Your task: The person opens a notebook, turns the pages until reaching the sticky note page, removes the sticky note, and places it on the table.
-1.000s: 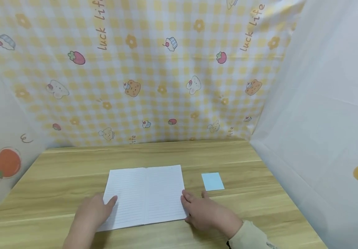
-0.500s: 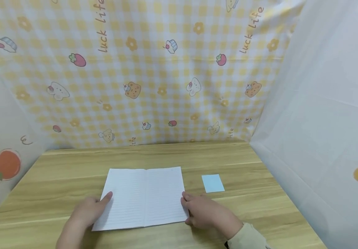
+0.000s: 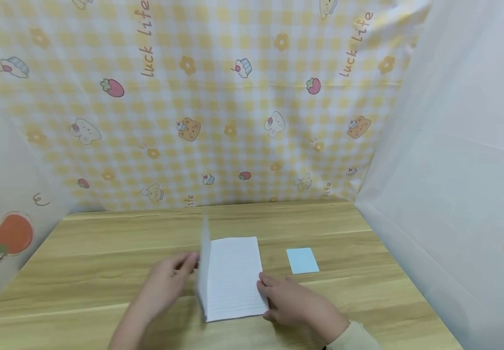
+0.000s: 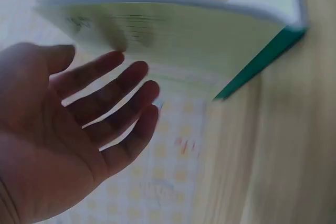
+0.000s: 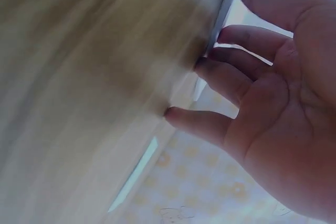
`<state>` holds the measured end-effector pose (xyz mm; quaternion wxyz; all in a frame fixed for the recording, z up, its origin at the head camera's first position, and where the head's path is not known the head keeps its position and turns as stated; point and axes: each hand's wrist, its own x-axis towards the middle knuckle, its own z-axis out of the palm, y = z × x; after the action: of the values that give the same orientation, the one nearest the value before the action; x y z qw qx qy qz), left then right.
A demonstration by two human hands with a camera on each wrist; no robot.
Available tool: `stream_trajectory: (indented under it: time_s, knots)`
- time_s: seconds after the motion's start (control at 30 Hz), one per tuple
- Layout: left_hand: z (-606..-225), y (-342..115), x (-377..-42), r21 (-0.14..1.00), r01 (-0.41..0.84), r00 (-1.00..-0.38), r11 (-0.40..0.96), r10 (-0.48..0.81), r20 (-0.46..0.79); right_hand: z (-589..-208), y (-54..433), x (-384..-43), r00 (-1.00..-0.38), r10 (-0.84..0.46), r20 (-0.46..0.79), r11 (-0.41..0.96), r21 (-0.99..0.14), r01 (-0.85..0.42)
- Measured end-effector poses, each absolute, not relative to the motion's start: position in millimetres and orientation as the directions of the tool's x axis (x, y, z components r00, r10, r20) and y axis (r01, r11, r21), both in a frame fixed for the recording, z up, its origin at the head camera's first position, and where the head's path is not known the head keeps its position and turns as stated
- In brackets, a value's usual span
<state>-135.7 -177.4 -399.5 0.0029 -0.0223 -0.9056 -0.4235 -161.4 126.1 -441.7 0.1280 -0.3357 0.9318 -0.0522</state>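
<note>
A lined notebook lies on the wooden table, its right half flat and its left half standing nearly upright and blurred. A green strip of its cover shows in the left wrist view. My left hand is just left of the raised half, fingers spread and slightly bent, nothing in them; the left wrist view shows the palm and fingertips near the cover. My right hand rests at the notebook's right edge, its fingertips and thumb touching that edge without wrapping round it.
A pale blue square paper lies on the table to the right of the notebook. A yellow checked cloth hangs behind the table, and white sheets close off both sides.
The notebook lay spread flat a second ago; its left half has swung up toward the right. My left hand has moved right from its left edge. My right hand has stayed put.
</note>
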Motion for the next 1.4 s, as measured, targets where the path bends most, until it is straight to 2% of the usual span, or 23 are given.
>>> stream_trajectory:
  time_s: [0.13, 0.23, 0.4, 0.5, 0.87, 1.07, 1.4]
  knots:
    - [-412.3, -144.1, -131.6, 0.671, 0.166, -0.978, 0.723, 0.209, 0.016, -440.3, 139.8, -162.6, -0.744, -0.627, -0.230, 0.768, -0.344, -0.541]
    - [-424.6, -128.4, -128.5, 0.570, 0.242, -0.949, 0.786, 0.313, -0.029, -433.8, 151.9, -164.3, -0.760, -0.614, -0.212, 0.761, -0.414, -0.499]
    - [-438.8, -119.0, -125.7, 0.410, 0.343, -0.916, 0.845, 0.398, -0.054, -421.6, 166.0, -168.2, -0.786, -0.587, -0.194, 0.772, -0.428, -0.470]
    - [-440.4, -118.3, -125.4, 0.363, 0.363, -0.914, 0.858, 0.404, -0.040, -420.9, 169.7, -169.6, -0.788, -0.578, -0.212, 0.784, -0.411, -0.464]
    - [-439.3, -115.3, -127.2, 0.444, 0.247, -0.929, 0.862, 0.340, -0.144, -426.4, 155.8, -151.7, -0.772, -0.582, -0.254, 0.795, -0.375, -0.477]
    - [-442.2, -112.2, -127.7, 0.440, 0.234, -0.931, 0.867, 0.330, -0.157, -429.7, 149.1, -146.1, -0.733, -0.639, -0.233, 0.753, -0.383, -0.535]
    - [-443.4, -108.3, -128.1, 0.446, 0.182, -0.928, 0.876, 0.303, -0.217, -432.6, 140.2, -143.9, -0.755, -0.633, -0.171, 0.761, -0.315, -0.567]
